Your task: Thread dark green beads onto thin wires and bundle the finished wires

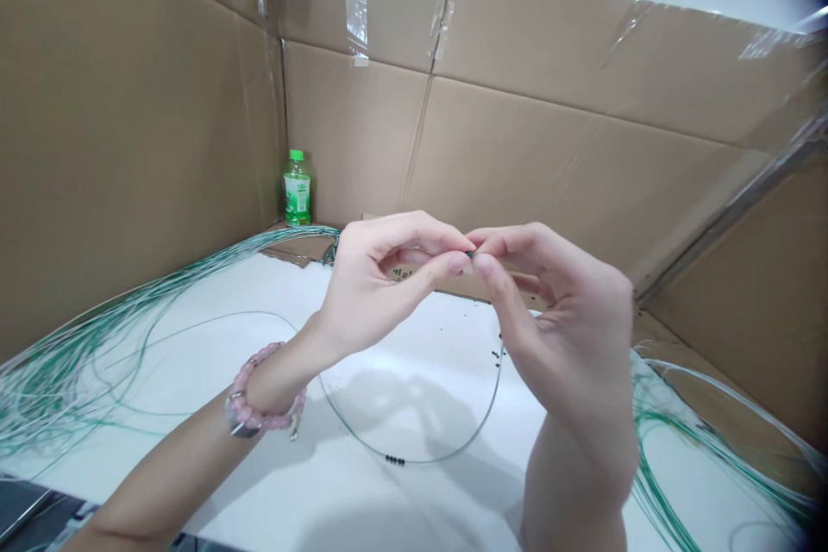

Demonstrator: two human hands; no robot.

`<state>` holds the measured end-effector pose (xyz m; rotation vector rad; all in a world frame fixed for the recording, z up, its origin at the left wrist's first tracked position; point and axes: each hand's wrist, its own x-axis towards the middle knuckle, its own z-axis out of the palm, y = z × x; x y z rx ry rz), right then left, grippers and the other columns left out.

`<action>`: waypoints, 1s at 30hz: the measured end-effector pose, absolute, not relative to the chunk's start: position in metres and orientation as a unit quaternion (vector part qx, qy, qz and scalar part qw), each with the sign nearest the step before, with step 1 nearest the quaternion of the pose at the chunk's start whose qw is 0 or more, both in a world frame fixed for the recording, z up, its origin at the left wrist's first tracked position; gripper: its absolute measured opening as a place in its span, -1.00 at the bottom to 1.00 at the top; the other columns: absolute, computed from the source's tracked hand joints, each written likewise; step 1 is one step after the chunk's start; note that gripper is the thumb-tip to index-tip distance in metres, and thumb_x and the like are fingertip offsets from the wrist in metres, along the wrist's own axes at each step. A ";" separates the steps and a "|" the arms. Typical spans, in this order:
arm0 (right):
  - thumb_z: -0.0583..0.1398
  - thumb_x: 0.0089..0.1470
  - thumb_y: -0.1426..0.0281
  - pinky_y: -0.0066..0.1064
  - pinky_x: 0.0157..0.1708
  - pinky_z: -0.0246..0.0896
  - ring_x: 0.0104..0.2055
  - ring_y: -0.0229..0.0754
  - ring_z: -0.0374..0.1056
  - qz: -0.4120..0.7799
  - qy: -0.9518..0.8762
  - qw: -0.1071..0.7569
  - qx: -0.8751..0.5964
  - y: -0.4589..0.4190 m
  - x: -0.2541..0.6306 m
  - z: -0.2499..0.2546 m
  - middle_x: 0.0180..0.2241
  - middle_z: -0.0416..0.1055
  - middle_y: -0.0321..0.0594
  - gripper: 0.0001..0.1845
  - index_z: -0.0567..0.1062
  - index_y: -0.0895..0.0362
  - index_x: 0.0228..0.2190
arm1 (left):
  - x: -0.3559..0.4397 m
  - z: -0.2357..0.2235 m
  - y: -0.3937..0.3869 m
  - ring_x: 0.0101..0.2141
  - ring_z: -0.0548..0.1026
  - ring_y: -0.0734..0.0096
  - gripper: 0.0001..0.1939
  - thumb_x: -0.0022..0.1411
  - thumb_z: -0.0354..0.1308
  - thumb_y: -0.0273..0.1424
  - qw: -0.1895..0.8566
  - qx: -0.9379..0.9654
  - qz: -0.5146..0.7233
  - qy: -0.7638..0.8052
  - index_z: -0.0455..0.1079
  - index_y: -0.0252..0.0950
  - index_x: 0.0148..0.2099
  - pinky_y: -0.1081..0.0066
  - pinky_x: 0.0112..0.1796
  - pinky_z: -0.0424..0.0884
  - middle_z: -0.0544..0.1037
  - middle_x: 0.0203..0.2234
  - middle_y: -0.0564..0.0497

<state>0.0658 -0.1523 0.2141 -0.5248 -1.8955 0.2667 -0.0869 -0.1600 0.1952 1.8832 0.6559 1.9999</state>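
My left hand [394,272], with a pink bead bracelet [242,392] at its wrist, pinches with thumb and forefinger. Its fingertips meet those of my right hand [549,302], closed in a pinch too. Between them shows a small dark piece [471,254], mostly covered by the fingers. A thin wire [353,434] hangs in a wide loop below, rising on one side toward my right hand and passing behind my left wrist on the other. Several small black beads [394,460] sit together at the loop's lowest part. Loose black beads [497,355] lie near my right hand.
A large bundle of green and white wires [84,345] spreads over the left of the white table [272,483]. More green wires [679,448] curve at the right. Cardboard walls [549,147] enclose the table. A green bottle [297,190] stands in the back left corner.
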 end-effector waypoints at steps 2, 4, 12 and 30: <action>0.22 0.13 0.49 -0.60 -0.37 0.49 -0.36 -0.35 0.44 0.102 -0.794 0.556 -0.223 -0.151 0.066 0.214 -0.42 0.49 -0.34 -0.91 0.47 0.07 -0.40 | -0.087 0.195 -0.160 -0.44 0.56 0.52 -0.96 0.15 0.26 -0.52 0.151 0.653 0.701 0.242 0.52 -0.31 -0.34 0.54 -0.38 0.59 0.58 -0.46 0.07; 0.24 0.10 0.52 -0.59 -0.43 0.47 -0.42 -0.36 0.39 0.102 -0.791 0.561 -0.221 -0.152 0.066 0.215 -0.46 0.46 -0.36 -0.89 0.49 0.07 -0.41 | -0.086 0.195 -0.160 -0.45 0.55 0.52 -0.97 0.16 0.25 -0.51 0.142 0.649 0.705 0.250 0.50 -0.31 -0.35 0.54 -0.40 0.59 0.57 -0.47 0.07; 0.24 0.03 0.63 -0.56 -0.44 0.46 -0.41 -0.34 0.39 0.129 -0.781 0.577 -0.202 -0.156 0.066 0.217 -0.44 0.45 -0.36 -0.77 0.51 0.04 -0.38 | -0.086 0.194 -0.159 -0.43 0.54 0.57 -0.97 0.18 0.24 -0.53 0.140 0.644 0.709 0.251 0.48 -0.32 -0.32 0.59 -0.38 0.56 0.56 -0.45 0.08; 0.28 0.01 0.56 -0.55 -0.39 0.50 -0.40 -0.32 0.46 0.221 -0.749 0.594 -0.195 -0.144 0.063 0.214 -0.44 0.43 -0.36 -0.80 0.39 0.05 -0.37 | -0.093 0.196 -0.158 -0.41 0.56 0.54 -0.93 0.21 0.23 -0.42 0.173 0.651 0.685 0.276 0.51 -0.31 -0.31 0.59 -0.38 0.53 0.60 -0.43 0.05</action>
